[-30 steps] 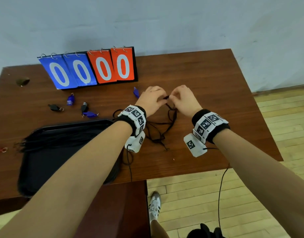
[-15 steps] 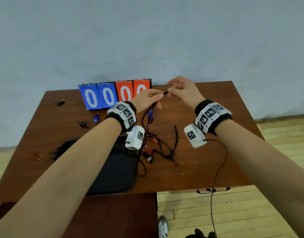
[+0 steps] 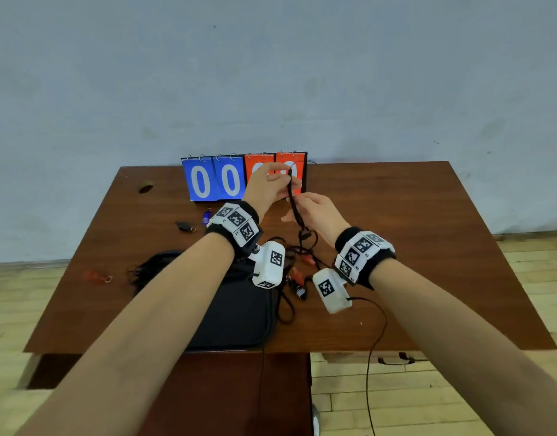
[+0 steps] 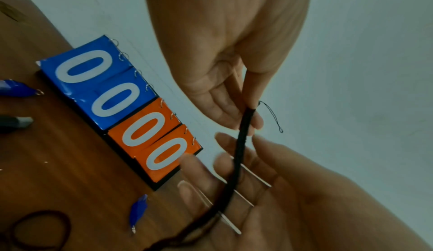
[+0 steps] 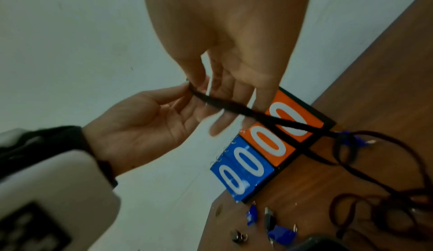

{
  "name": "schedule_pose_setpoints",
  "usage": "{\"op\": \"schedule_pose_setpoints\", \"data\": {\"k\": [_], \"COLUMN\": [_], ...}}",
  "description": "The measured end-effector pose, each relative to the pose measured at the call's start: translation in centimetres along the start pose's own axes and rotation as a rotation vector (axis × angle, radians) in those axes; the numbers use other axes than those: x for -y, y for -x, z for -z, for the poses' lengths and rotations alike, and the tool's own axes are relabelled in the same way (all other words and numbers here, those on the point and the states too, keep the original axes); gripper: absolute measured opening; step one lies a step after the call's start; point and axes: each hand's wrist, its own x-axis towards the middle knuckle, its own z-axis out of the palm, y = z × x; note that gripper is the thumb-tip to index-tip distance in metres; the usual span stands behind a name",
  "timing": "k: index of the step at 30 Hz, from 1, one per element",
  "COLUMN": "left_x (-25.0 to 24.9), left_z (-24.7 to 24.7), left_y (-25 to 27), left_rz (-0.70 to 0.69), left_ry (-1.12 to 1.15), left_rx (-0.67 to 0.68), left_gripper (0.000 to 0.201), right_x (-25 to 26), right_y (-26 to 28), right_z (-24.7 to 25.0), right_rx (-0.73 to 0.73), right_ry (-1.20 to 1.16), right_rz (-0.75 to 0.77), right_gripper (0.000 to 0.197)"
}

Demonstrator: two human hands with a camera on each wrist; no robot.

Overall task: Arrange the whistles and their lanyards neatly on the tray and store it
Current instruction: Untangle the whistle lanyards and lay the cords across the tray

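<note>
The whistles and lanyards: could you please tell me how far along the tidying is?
Done: a bundle of black lanyards already lies at the left end of the black tray.
In hand: the left hand pinches the top of one black lanyard while the right hand runs along it, drawing it out of the tangle.
Left: that tangle, the loose whistles on the table, and storing the tray.

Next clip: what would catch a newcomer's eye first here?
The two hands raised above the table: the left hand pinches the top end of a black lanyard that runs down through the right hand. Behind them, a blue-and-orange scoreboard reading zeros stands at the table's far edge.
</note>
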Motion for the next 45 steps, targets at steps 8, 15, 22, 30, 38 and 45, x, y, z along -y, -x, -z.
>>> {"op": "schedule_pose_setpoints", "data": {"k": [8, 15, 22, 30, 38, 45], "left_x": [0.3, 0.4, 0.3, 0.6, 1.1, 2.2], "left_z": [6.1, 11.8, 17.4, 20.9, 23.3, 24.5], "left_y": [0.6, 1.0, 1.7, 2.6, 3.3, 3.9], "left_rz": [0.106, 0.135, 0.132, 0.149, 0.152, 0.167], "left_ry": [0.026, 0.062, 0.092, 0.077, 0.077, 0.100], "left_rx": [-0.090, -0.150, -0.159, -0.149, -0.129, -0.185], "left_gripper": [0.011, 0.014, 0.012, 0.014, 0.014, 0.012], "right_x": [0.6, 1.8, 2.5, 2.4, 2.2, 1.7], "right_y": [0.5, 1.1, 1.7, 1.8, 1.9, 1.9], "right_z": [-3.6, -6.4, -9.2, -11.9, -14.0, -14.5], "right_rx": [-0.050, -0.058, 0.018, -0.007, 0.104, 0.077], "right_ry": [0.181, 0.279, 0.321, 0.395, 0.562, 0.525], "right_rz": [0.123, 0.100, 0.005, -0.017, -0.028, -0.027], "right_gripper": [0.015, 0.013, 0.014, 0.016, 0.022, 0.019]}}
